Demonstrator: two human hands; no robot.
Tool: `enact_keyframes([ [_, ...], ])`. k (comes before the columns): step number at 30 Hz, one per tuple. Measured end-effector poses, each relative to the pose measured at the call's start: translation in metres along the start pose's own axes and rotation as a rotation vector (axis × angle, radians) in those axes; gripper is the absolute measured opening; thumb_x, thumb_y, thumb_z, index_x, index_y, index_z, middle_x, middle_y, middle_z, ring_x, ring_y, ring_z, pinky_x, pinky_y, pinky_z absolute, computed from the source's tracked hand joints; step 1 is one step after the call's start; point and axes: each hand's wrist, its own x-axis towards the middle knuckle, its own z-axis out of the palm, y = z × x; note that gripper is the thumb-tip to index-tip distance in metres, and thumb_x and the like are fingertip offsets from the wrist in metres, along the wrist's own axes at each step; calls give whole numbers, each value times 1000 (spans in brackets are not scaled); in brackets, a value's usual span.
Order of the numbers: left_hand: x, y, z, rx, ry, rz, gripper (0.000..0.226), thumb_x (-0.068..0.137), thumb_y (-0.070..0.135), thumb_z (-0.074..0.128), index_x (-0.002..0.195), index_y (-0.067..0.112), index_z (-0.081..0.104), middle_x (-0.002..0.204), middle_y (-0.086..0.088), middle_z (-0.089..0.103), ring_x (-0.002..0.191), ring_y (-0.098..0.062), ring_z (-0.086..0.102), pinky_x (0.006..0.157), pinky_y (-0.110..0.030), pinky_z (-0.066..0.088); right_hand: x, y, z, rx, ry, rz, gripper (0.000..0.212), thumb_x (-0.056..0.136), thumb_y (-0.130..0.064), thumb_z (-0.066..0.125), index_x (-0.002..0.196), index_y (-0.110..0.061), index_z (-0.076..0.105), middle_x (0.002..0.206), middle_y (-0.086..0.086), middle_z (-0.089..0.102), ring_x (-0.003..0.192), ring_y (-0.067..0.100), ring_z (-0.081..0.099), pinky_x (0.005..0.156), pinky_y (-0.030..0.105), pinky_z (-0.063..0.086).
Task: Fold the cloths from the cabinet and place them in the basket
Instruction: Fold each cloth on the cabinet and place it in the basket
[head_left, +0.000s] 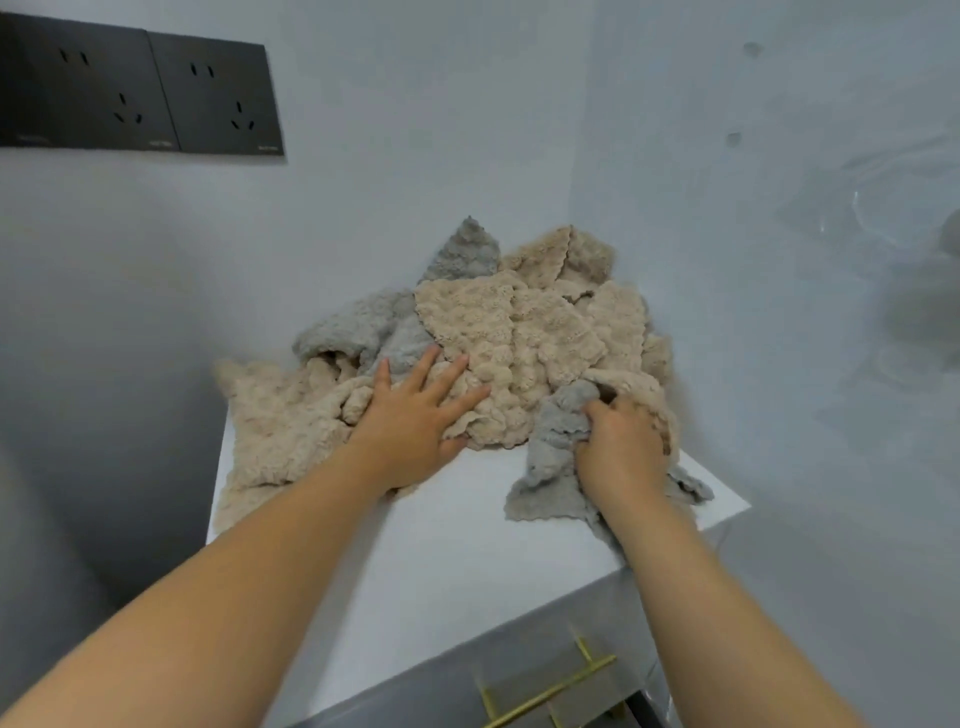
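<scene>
the task is only at its beginning, as i judge it. a heap of fluffy cloths (545, 332), beige and grey mixed, lies crumpled in the middle of the frame on the white cabinet top (441, 571), close against the corner of the walls. none of them shows a clean fold; they lie wrinkled, one over another. one beige cloth (275, 431) at the left of the heap reaches to the left edge of the top.

the left hand (415, 421) lies flat on the heap with fingers straight and spread; it presses on the beige cloths and holds nothing. the right hand (621, 447), at the lower right of the heap, has its fingers curled into a grey cloth (545, 467) and grips a bunch of it. the rest of this cloth lies on the top. probably this one is being separated to fold first.

no basket is in view, so every cloth is left to fold and to place. a brass handle (550, 691) shows at the bottom of the frame, and two dark wall sockets (140, 93) at the upper left.
</scene>
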Motion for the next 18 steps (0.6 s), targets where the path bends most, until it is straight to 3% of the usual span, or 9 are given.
enact_keyframes([
  [4, 25, -20, 14, 20, 3, -3, 62, 97, 56, 22, 148, 42, -11, 158, 4, -20, 146, -26, -16, 110, -65, 3, 40, -6, 18, -77, 29, -31, 28, 87, 0, 49, 109, -9, 62, 115, 13, 57, 106, 30, 49, 82, 36, 41],
  [7, 44, -31, 21, 40, 10, -3, 61, 97, 56, 21, 149, 40, -7, 158, 4, -19, 146, -25, -14, 112, -62, 9, 62, -12, 27, -148, 29, -32, 32, 87, 2, 46, 113, -9, 60, 120, 14, 55, 111, 31, 47, 87, 38, 40],
  [13, 48, -33, 20, 123, -16, -9, 61, 97, 57, 18, 149, 38, -8, 158, 2, -19, 146, -27, -13, 113, -60, 7, 67, -17, 22, -220, 45, -62, 32, 87, 1, 47, 116, -6, 57, 120, 14, 55, 110, 31, 50, 85, 38, 42],
  [16, 35, -29, 17, 109, 1, -9, 63, 96, 58, 17, 148, 38, -11, 158, 1, -21, 145, -28, -17, 113, -60, 1, 54, -13, 5, -47, -10, -35, 29, 84, -1, 49, 111, -7, 58, 112, 13, 57, 103, 30, 54, 73, 34, 43],
  [18, 24, -25, 11, 81, 0, -6, 65, 95, 58, 19, 148, 38, -12, 158, 2, -20, 145, -27, -18, 113, -60, -3, 42, -15, -14, 135, -80, 58, 18, 82, -8, 51, 97, -13, 58, 101, 9, 58, 93, 29, 56, 67, 30, 42],
])
